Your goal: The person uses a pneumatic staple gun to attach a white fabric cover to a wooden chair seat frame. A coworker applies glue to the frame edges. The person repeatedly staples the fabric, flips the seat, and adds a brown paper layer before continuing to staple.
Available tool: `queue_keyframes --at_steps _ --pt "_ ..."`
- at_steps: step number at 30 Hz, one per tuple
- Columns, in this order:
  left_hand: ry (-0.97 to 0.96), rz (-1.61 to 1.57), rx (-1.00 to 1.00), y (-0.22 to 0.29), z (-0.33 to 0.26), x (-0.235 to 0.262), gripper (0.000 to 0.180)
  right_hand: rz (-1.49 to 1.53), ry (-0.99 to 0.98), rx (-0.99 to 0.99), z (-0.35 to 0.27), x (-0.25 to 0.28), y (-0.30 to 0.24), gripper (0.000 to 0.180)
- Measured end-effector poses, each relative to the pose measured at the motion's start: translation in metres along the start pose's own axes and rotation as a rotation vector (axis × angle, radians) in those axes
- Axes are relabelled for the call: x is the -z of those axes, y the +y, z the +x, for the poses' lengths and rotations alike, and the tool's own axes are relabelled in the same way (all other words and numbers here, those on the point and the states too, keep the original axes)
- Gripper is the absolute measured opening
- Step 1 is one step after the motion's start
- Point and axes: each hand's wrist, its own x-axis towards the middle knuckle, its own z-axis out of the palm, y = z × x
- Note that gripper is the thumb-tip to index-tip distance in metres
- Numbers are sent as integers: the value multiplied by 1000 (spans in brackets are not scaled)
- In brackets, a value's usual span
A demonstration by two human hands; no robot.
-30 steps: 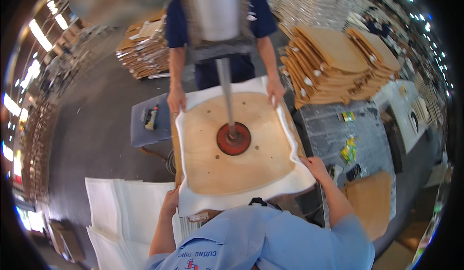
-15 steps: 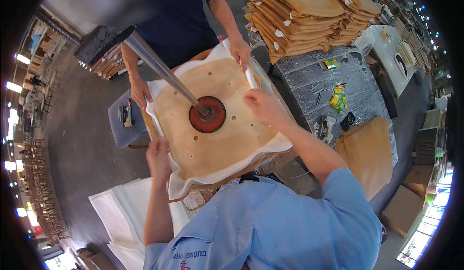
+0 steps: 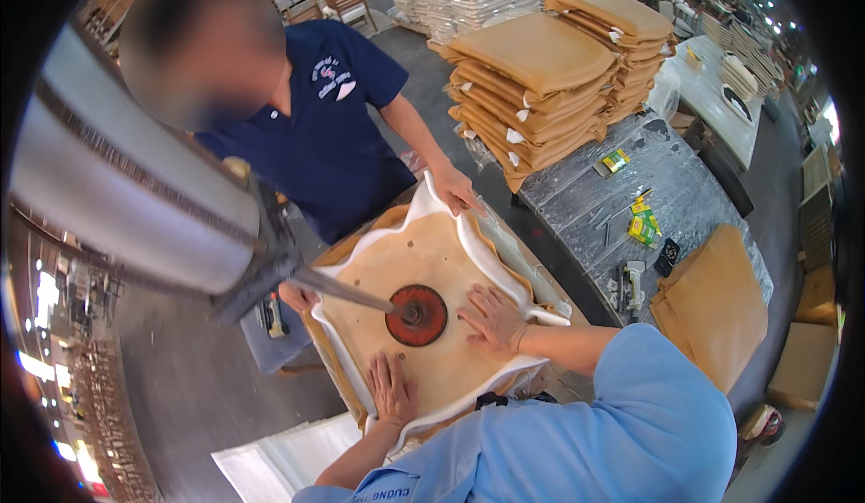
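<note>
The right hand [image 3: 492, 319] lies flat and wide just right of the red disc [image 3: 430, 326], the left hand [image 3: 394, 393] flat and wide just on its near side, both touching the pale board [image 3: 452, 260] around the disc.

Centre blocked, lane open on the near side

A metal rod [image 3: 344, 290] slants from the upper left to a red disc [image 3: 416, 315], barring a straight pass across the wooden panel [image 3: 450, 365]. Bare wood leaves room between the left hand [image 3: 391, 393] and right hand [image 3: 491, 318]. White padding [image 3: 547, 315] rises along the rim, and a co-worker's hands [image 3: 458, 192] obstruct two edges.
</note>
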Motion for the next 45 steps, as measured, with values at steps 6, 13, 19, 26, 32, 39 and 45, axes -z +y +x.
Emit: queue_keyframes --at_steps 6,13,19,26,32,39,45 --pt "3 4 -44 -4 1 -3 81 -37 -39 -33 -2 1 7 70" --pt "35 -1 -48 -16 -3 -3 74 -27 57 -53 -11 -9 -21 62" --pt "129 -437 140 1 6 19 41 504 281 -411 -29 45 -8 35" --pt "-512 -1192 249 116 -47 22 22 400 -54 -820 -136 148 33 50" --pt "-945 -1281 -44 163 -32 -64 40 490 -243 -736 -105 133 39 23" --pt "-764 -1542 114 271 44 -90 60 612 -681 -948 -90 98 138 22" --pt "-555 -1562 541 288 56 -114 59 652 -979 -698 -75 72 181 29"
